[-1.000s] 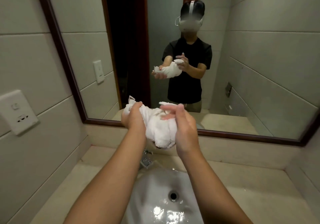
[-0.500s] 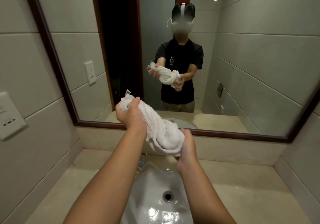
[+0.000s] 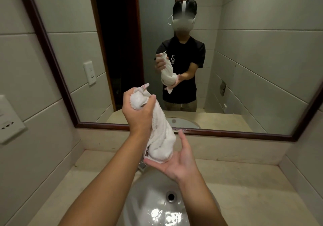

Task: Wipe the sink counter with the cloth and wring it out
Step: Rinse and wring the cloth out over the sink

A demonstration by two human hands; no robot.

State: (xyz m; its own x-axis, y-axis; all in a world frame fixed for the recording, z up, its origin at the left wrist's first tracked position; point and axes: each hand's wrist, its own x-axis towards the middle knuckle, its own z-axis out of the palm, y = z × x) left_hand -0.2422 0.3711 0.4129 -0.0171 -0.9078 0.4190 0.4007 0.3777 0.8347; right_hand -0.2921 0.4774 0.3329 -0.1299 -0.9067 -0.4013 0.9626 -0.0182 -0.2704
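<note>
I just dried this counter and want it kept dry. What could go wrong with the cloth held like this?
1. Only the left hand grips the cloth; the right hand lies open under its lower end, so the bundle could slip down into the sink.
2. The cloth hangs near the basin's back rim, so squeezed water may drip onto the counter or tap.

Two hands [image 3: 138, 114], one cloth [image 3: 161, 135], perhaps one tap [image 3: 142, 165]

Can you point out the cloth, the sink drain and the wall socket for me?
cloth [image 3: 161, 138]: head view, middle of the hanging white roll.
sink drain [image 3: 171, 196]: head view, the dark hole's centre.
wall socket [image 3: 7, 121]: head view, its white faceplate, left wall.
</note>
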